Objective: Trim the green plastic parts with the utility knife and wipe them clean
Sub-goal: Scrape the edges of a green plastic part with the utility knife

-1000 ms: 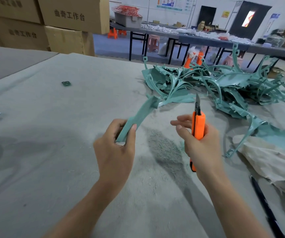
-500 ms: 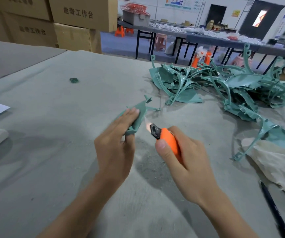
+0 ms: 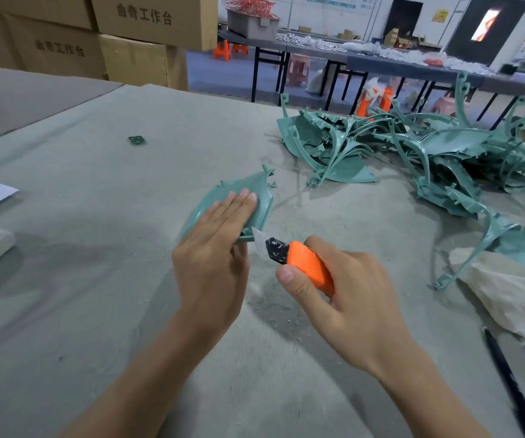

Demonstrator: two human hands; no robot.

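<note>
The green plastic part (image 3: 256, 197) sits at mid-tabletop, under your left hand (image 3: 213, 248). Its spiked far edge points toward the pile of green parts (image 3: 428, 153), with bare cloth between them. The near edge meets the blade tip of the utility knife (image 3: 305, 263), just beside your left thumb side.

Your left fingers lie straight and together, flat across the part's upper face; that grip is not closed, and the thumb's position cannot be told. Your right hand (image 3: 352, 295) has its grip clamped round the orange handle, with the thumb along the near side and the blade angled up-left.

The tabletop (image 3: 96, 279) has open room to the left. Shavings (image 3: 273, 308) lie beneath your hands and a crumpled rag (image 3: 514, 295) lies at the right. A small green scrap (image 3: 136, 140) lies well apart. Cardboard boxes (image 3: 147, 23) stand behind the tabletop.
</note>
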